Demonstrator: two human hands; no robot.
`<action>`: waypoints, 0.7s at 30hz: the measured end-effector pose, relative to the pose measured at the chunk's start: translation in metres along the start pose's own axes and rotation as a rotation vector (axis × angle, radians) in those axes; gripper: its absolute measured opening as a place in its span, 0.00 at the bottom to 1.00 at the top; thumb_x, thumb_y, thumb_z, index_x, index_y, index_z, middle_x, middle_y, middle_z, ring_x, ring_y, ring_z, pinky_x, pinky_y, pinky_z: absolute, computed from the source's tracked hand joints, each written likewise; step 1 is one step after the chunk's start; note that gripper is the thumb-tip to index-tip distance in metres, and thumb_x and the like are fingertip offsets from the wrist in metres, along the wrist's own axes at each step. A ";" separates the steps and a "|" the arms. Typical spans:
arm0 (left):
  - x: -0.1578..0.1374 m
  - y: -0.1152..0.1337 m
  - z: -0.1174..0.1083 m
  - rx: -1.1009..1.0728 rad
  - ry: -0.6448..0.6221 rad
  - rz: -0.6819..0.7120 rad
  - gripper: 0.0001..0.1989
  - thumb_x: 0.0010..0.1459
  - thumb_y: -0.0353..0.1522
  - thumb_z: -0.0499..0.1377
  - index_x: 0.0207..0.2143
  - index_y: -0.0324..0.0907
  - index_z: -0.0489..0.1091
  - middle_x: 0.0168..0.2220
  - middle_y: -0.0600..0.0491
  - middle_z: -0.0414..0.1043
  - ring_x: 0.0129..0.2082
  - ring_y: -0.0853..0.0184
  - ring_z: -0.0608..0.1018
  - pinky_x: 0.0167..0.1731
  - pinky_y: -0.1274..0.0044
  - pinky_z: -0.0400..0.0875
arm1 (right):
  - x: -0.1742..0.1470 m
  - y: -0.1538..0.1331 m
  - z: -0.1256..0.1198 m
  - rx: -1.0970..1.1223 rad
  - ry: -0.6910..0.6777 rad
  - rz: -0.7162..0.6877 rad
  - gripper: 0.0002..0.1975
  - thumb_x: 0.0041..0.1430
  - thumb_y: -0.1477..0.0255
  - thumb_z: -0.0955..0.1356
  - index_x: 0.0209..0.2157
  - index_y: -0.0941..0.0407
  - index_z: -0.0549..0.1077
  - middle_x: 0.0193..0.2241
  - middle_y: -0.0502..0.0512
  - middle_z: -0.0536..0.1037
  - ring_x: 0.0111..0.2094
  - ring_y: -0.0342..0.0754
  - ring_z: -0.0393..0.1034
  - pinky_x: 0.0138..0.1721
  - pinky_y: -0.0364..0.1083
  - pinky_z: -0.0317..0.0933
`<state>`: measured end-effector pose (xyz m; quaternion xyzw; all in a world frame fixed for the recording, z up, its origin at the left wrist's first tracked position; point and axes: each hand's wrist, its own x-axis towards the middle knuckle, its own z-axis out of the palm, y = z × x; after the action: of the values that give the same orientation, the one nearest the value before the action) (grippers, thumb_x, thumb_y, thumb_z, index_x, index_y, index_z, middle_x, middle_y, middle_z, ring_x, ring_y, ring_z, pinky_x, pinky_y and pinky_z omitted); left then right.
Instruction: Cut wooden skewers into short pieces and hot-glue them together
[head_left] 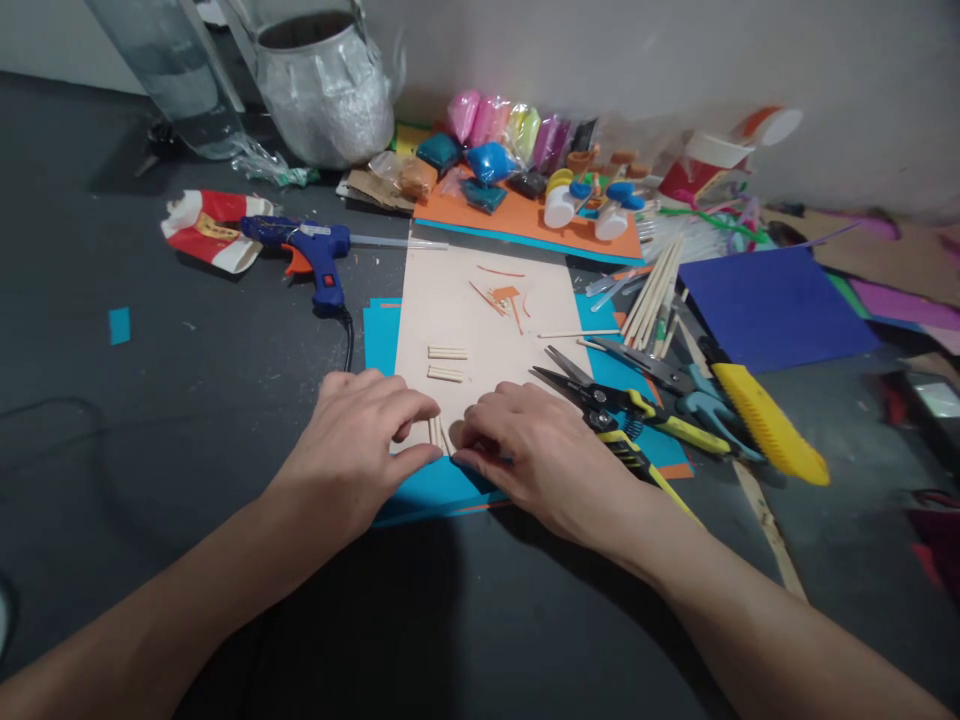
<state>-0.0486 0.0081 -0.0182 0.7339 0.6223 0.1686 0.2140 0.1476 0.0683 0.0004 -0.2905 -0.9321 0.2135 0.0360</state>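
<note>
Several short wooden sticks point(436, 434) stand side by side on the cream paper point(487, 300), one of them slanting at its top. My left hand point(364, 425) is curled, with thumb and index fingertip at the two ends of these sticks. From the other side, my right hand point(532, 440) has its fingers bent together and its thumb tip at the slanted stick; its inner fingers are partly hidden. Just above lie two small stick bundles, an upper bundle point(448, 353) and a lower bundle point(445, 374). Blue sheets point(427, 492) lie beneath the paper.
To the left rests a blue glue gun point(307, 245) with its cord. Black-yellow cutters point(600, 400), a yellow utility knife point(772, 425) and long wooden sticks point(652, 295) lie right. Behind are a metal kettle point(322, 95), clay packets point(491, 160) and a purple sheet point(776, 305).
</note>
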 end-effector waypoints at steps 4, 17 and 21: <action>0.000 0.000 0.000 0.006 -0.002 -0.008 0.08 0.58 0.36 0.64 0.39 0.43 0.76 0.29 0.56 0.71 0.35 0.63 0.72 0.39 0.68 0.55 | 0.000 -0.001 0.004 -0.016 0.027 0.022 0.06 0.63 0.70 0.69 0.32 0.56 0.74 0.27 0.52 0.73 0.31 0.49 0.65 0.35 0.47 0.54; 0.000 0.002 -0.001 -0.002 -0.024 -0.038 0.08 0.59 0.37 0.62 0.39 0.44 0.73 0.30 0.56 0.72 0.35 0.63 0.72 0.38 0.68 0.57 | 0.002 -0.005 0.005 -0.031 0.069 0.050 0.04 0.62 0.71 0.70 0.34 0.57 0.74 0.29 0.53 0.74 0.31 0.49 0.63 0.35 0.47 0.53; 0.001 0.002 -0.002 -0.004 -0.038 -0.050 0.08 0.59 0.37 0.62 0.38 0.44 0.72 0.30 0.56 0.72 0.36 0.62 0.73 0.39 0.68 0.56 | 0.003 -0.005 0.005 -0.036 0.071 0.033 0.05 0.63 0.71 0.70 0.34 0.57 0.75 0.29 0.53 0.74 0.32 0.49 0.63 0.35 0.47 0.52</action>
<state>-0.0476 0.0086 -0.0158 0.7208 0.6358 0.1506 0.2313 0.1416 0.0642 -0.0022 -0.3140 -0.9289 0.1868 0.0603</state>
